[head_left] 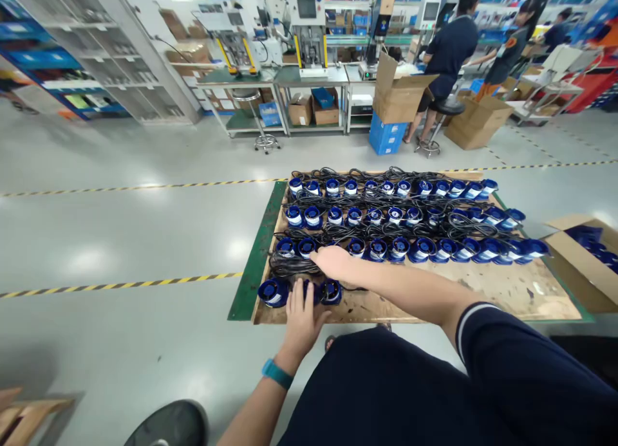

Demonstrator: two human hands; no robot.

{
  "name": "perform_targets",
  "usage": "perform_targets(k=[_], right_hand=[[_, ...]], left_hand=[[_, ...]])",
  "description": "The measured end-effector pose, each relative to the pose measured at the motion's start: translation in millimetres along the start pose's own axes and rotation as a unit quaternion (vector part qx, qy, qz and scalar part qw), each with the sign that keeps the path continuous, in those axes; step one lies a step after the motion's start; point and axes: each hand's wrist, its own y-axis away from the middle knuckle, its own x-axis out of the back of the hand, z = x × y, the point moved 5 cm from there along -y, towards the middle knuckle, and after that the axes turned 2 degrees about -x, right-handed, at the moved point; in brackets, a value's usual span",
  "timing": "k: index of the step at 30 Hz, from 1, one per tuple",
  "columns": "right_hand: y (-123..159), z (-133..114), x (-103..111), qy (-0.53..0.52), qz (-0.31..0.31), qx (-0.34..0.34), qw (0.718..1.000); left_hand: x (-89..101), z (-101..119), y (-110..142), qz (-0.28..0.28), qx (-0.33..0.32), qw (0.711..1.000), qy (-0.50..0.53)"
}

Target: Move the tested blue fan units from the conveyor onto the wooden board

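My left hand (pixel 300 314) rests with its fingers spread on a blue round unit (pixel 317 294) in the near row, partly covering it. To its left stands another blue unit (pixel 273 293), and to its right a third (pixel 331 292). My right hand (pixel 332 262) reaches across to the second row, its fingers curled beside a blue unit (pixel 307 248) and above a bundle of black cable (pixel 292 266). What those fingers grip, if anything, is hidden. Each unit looks like a short open-topped cylinder with a white label.
Several rows of blue units with black cables (pixel 333 201) stand on a wooden board (pixel 487 285) with green edges. An open carton (pixel 586 259) of blue parts lies to the right. A stool (pixel 168 427) is at lower left. Workbenches and people (pixel 454 53) are beyond.
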Motion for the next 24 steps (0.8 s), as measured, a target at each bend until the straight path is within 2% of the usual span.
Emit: perform_targets(k=[2, 7, 13, 15, 18, 20, 22, 24], right_hand=[[-12.9, -8.3, -11.1, 0.024, -0.026, 0.010, 0.999], [-33.0, -18.7, -30.1, 0.038, -0.086, -0.007, 0.996], [-40.7, -11.9, -40.5, 0.024, -0.073, -0.005, 0.997], [-28.1, -3.3, -37.8, 0.013, -0.035, 0.012, 0.999], [16.5, 12.1, -32.0, -0.020, 0.107, 0.041, 0.993], [56.3, 25.2, -41.5, -0.073, 0.173, -0.006, 0.982], [90.9, 35.2, -69.3, -0.131, 0.154, -0.095, 0.975], [113.0, 35.6, -107.1, -0.167, 0.078, -0.162, 0.969]], left_hand=[[-5.8, 5.6, 3.3, -0.011, -0.016, 0.999, -0.027], [-11.0, 3.5, -2.1, -0.038, 0.010, 0.999, -0.030], [10.7, -8.6, -18.7, 0.008, 0.050, 0.999, -0.016], [15.8, -17.4, -30.4, -0.008, 0.047, 0.999, -0.009], [17.6, -31.7, -48.7, -0.045, 0.020, 0.998, 0.026], [16.1, -40.9, -57.0, -0.062, 0.002, 0.997, 0.047], [12.6, -48.7, -61.5, -0.077, -0.009, 0.995, 0.066], [8.4, -55.4, -64.6, -0.088, -0.007, 0.993, 0.083]])
